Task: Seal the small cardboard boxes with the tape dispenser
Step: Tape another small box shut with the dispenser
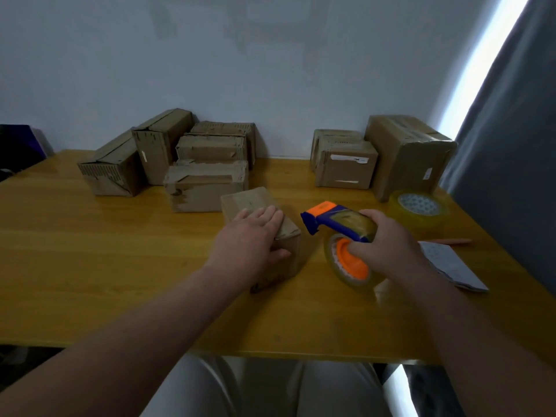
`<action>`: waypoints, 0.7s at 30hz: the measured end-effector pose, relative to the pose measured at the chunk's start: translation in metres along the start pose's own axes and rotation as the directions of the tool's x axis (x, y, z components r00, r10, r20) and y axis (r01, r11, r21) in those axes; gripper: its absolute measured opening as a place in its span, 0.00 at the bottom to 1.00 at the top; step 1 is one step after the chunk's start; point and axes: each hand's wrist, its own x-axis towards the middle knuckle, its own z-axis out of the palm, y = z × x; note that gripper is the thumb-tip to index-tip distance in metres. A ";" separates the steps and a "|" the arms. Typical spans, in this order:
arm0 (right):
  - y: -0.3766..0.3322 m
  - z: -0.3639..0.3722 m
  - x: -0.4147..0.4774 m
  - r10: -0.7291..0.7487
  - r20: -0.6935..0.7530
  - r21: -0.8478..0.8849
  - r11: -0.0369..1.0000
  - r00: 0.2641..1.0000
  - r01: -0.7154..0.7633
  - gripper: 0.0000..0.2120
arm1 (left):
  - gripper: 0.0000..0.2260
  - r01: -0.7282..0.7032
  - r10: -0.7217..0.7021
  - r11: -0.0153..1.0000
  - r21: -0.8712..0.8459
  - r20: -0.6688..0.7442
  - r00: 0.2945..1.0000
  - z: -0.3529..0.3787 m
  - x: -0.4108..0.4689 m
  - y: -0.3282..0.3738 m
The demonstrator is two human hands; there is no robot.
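Holding position, item in work: one small cardboard box [246, 203], set askew near the middle of the table [120, 266]. The left hand [255, 233] lies flat on its top, fingers straight, thumb down the near side, pressing the flaps shut. No fresh strip of tape can be made out on its bare top, so it is judged not yet sealed. Tool: tape dispenser [337, 219], blue and orange, loaded with a clear roll, gripped by the right hand [388, 245] with the fingers wrapped round the handle. It is held just right of the box, cutter end toward it, not touching it. Stock, rear left: a cluster of five boxes [204, 185], worn, with patches of tape showing; whether each is fully sealed cannot be told. Stock, rear right: two further small boxes [346, 167] beside a larger box [406, 152], with strips visible on them. Sundries: spare tape roll [419, 207] and a folded paper [451, 263] at the right edge. Judgement: task under way, at least this one box left.
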 end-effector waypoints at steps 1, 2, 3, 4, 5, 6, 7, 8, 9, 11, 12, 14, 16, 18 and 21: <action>-0.002 -0.003 -0.001 0.006 0.012 -0.056 0.998 1.000 -0.006 0.33 | 0.33 -0.009 0.009 1.000 0.002 0.001 1.000 0.001 -0.001 -0.001; -0.003 -0.005 -0.001 0.015 0.023 -0.103 0.995 1.000 -0.013 0.33 | 0.34 -0.022 0.022 1.000 0.000 0.000 1.000 0.001 -0.001 -0.003; -0.004 -0.007 -0.001 0.026 0.035 -0.138 0.990 0.999 -0.021 0.33 | 0.35 -0.038 0.038 0.999 -0.012 0.000 0.999 0.001 -0.002 -0.004; -0.004 -0.008 -0.001 0.038 0.048 -0.157 0.987 0.998 -0.030 0.32 | 0.36 -0.056 0.056 0.998 -0.035 0.001 0.998 0.000 -0.001 -0.007; -0.004 -0.009 -0.001 0.046 0.062 -0.160 0.986 0.997 -0.036 0.31 | 0.37 -0.075 0.075 0.995 -0.064 0.009 0.997 0.000 -0.001 -0.010; -0.003 -0.010 0.000 0.051 0.074 -0.150 0.988 0.996 -0.040 0.29 | 0.38 -0.093 0.095 0.992 -0.091 0.019 0.995 -0.001 0.000 -0.013; -0.002 -0.009 0.000 0.054 0.085 -0.131 0.991 0.995 -0.043 0.28 | 0.38 -0.109 0.113 0.988 -0.107 0.033 0.993 -0.002 0.001 -0.017; 0.001 -0.009 0.000 0.059 0.094 -0.103 0.993 0.994 -0.049 0.28 | 0.38 -0.117 0.123 0.986 -0.116 0.046 0.991 -0.002 0.001 -0.020; 0.003 -0.008 0.000 0.065 0.098 -0.073 0.996 0.993 -0.058 0.28 | 0.37 -0.116 0.123 0.985 -0.125 0.054 0.991 -0.001 0.001 -0.022; 0.009 -0.008 0.000 0.066 0.085 0.004 0.998 0.994 -0.067 0.29 | 0.35 -0.086 0.098 0.982 -0.171 0.063 0.993 0.002 0.000 -0.023; 0.012 -0.008 0.000 0.061 0.073 0.055 0.996 0.995 -0.065 0.28 | 0.35 -0.074 0.089 0.977 -0.201 0.068 0.994 0.003 0.000 -0.023; 0.017 -0.009 -0.001 0.045 0.042 0.170 0.984 0.998 -0.051 0.27 | 0.36 -0.091 0.111 0.967 -0.236 0.070 0.991 0.004 0.001 -0.024; 0.018 -0.012 -0.004 0.016 0.017 0.307 0.951 1.000 -0.021 0.28 | 0.38 -0.134 0.159 0.952 -0.277 0.068 0.985 0.002 0.005 -0.027; 0.016 -0.018 -0.006 -0.033 0.010 0.435 0.900 0.999 0.025 0.29 | 0.39 -0.152 0.180 0.937 -0.316 0.064 0.981 0.001 0.008 -0.029; 0.014 -0.023 -0.010 -0.124 0.008 0.498 0.861 0.992 0.103 0.32 | 0.37 -0.137 0.168 0.917 -0.375 0.052 0.984 -0.001 0.007 -0.030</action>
